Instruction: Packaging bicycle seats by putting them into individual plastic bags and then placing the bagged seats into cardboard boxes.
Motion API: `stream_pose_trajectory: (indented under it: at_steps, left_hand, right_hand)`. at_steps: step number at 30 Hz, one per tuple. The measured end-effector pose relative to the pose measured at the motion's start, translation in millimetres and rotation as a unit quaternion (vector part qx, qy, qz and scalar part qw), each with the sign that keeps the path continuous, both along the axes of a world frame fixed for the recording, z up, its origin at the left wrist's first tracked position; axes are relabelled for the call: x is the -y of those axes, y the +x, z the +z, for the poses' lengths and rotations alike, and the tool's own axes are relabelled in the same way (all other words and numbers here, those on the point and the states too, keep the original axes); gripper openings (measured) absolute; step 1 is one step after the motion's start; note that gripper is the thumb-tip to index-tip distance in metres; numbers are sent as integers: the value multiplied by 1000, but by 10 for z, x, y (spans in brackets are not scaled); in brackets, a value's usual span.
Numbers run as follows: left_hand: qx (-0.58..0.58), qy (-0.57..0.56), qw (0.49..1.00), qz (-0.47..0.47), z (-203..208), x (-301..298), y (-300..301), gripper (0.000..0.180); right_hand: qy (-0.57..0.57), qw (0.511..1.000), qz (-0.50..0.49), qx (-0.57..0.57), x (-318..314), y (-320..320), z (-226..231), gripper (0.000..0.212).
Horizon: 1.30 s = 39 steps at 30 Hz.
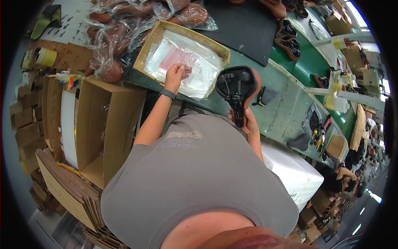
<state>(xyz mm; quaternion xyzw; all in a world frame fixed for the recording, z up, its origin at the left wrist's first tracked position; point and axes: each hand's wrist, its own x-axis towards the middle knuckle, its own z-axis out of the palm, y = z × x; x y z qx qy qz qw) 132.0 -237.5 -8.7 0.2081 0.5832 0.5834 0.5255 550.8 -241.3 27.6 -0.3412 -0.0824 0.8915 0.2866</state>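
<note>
In my right hand (pixel 248 124) is a bicycle saddle (pixel 237 85), gripped by its narrow nose. Its black underside faces me, and a brown edge shows along the right. My left hand (pixel 177 76) is over a shallow cardboard box (pixel 144 54) full of clear plastic bags (pixel 201 62). The thumb and fingers of that hand are drawn together above the bags. Whether a bag's edge is between them I cannot make out. A reddish patch (pixel 176 58) shows on the bags beside the hand.
Brown saddles wrapped in clear plastic (pixel 112 45) are heaped at the far left. A black mat (pixel 236 31) lies beyond the box. Bare saddles (pixel 288 39) lie on the green bench (pixel 286 108) at right. Cardboard cartons (pixel 120 124) stand left, a white package (pixel 290 170) right.
</note>
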Motion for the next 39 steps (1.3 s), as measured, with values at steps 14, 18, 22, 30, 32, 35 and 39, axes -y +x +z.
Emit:
stream_pose_trajectory:
  at_steps: [14, 18, 22, 30, 32, 35, 39]
  left_hand:
    - [524, 110, 843, 51, 1255, 679, -780, 17]
    - [488, 131, 861, 56, 1424, 716, -1187, 19]
    - [532, 66, 844, -15, 1097, 285, -955, 22]
    - [-15, 61, 997, 44, 1536, -853, -1119, 26]
    - [-272, 177, 944, -53, 2017, -1226, -840, 16]
    - [-329, 336, 834, -289, 2445, -1613, -478, 8]
    - [-171, 324, 822, -436, 2550, -1743, -498, 13]
  right_hand:
    - [214, 956, 169, -108, -664, -1707, 743, 70]
    - [311, 929, 195, -40, -900, -1578, 675, 63]
    - [176, 943, 253, -127, -913, -1864, 778, 66]
    - [583, 697, 210, 361, -1435, -2294, 1214, 118]
    - [554, 708, 177, 401, -1554, -2322, 1072, 128]
    - [510, 761, 156, 371, -2001, -2238, 630, 126]
    - [60, 981, 158, 91, -2775, -2143, 863, 86]
